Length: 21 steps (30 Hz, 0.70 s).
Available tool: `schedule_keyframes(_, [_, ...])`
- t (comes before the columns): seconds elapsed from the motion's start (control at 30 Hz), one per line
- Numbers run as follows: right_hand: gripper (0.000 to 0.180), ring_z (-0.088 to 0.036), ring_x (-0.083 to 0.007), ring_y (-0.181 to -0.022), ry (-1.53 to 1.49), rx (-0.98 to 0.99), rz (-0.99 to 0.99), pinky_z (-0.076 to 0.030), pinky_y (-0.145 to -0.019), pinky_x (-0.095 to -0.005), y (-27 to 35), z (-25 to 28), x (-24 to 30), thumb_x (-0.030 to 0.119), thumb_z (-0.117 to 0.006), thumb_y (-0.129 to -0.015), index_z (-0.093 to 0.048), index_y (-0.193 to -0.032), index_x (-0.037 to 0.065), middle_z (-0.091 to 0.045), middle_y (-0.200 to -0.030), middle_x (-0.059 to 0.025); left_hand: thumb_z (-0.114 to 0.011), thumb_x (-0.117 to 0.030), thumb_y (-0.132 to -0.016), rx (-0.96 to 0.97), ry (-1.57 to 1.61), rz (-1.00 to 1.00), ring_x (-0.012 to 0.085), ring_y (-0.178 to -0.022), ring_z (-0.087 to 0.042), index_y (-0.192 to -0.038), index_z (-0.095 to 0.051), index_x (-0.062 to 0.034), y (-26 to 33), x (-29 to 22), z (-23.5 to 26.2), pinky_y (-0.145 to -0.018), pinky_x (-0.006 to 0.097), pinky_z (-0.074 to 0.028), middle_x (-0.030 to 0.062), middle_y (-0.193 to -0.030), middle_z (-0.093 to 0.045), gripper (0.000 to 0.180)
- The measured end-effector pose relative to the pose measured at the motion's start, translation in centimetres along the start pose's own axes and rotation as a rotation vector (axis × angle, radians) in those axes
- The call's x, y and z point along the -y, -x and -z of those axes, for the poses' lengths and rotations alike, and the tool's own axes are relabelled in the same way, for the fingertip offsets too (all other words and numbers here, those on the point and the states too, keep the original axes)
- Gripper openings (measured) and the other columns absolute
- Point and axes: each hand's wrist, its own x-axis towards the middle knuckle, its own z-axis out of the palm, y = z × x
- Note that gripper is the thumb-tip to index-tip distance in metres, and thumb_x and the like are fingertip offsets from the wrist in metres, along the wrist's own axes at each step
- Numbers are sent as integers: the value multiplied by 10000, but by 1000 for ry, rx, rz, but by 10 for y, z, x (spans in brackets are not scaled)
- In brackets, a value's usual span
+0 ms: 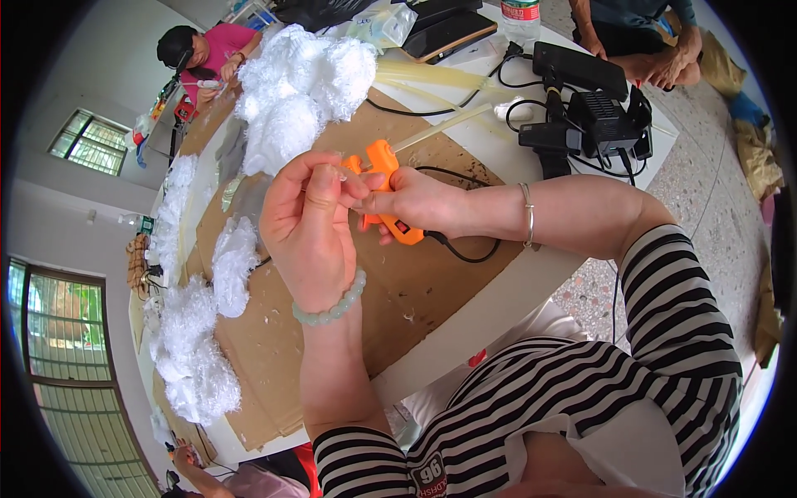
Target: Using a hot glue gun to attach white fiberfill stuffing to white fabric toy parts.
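My right hand (423,199) is wrapped around an orange hot glue gun (383,156) above the brown cardboard. A pale translucent stick (444,126) runs from the gun's upper end toward the far right. Close against the gun's front, my left hand (307,220) is raised with its fingers drawn together in a pinch. Something small and clear seems to be at the fingertips, too small to name. Part of the gun is covered by my fingers. Beyond my hands rises a big heap of white fluffy fibre (299,87).
More white fluffy clumps (195,357) lie along the left of the cardboard (282,365). Black chargers and cables (602,120) crowd the right corner, near glue sticks (423,73) and a bottle (520,21). A cable (473,259) loops beside the gun. Other people sit around the table.
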Motion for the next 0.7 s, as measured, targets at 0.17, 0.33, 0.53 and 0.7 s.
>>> schedule_keyframes(0.17, [274, -569, -106, -676, 23, -11, 1, -505, -658, -261, 3, -2, 6, 311, -540, -917, -561, -1016, 56, -598, -884, -42, -466, -71, -938, -51, 29, -1, 103, -628, -414, -954, -510, 29, -2, -1, -3, -659, 343, -496, 42, -727, -466, 110])
schedule_keyframes(0.33, [275, -568, -106, -666, 42, -9, -14, -506, -649, -264, -2, 1, 2, 300, -532, -920, -565, -1031, 51, -608, -886, -46, -433, -90, -958, -33, 144, -42, 73, -591, -369, -974, -492, -10, -4, 0, 7, -631, 314, -463, -3, -697, -416, 101])
schedule_keyframes(0.53, [262, -562, -111, -655, 38, -19, -10, -508, -646, -264, 1, 2, 2, 282, -520, -924, -564, -1040, 51, -610, -890, -52, -435, -84, -957, -98, 172, -88, 71, -604, -379, -1056, -493, -18, -6, 6, 8, -647, 315, -457, -15, -701, -422, 132])
schedule_keyframes(0.7, [268, -560, -112, -652, 28, -22, -29, -507, -627, -266, 0, -4, 2, 269, -537, -917, -553, -1056, 41, -599, -858, -48, -532, -12, -880, -31, -31, -69, 101, -742, -529, -1020, -544, -1, -5, 2, -6, -713, 306, -476, 2, -818, -562, 142])
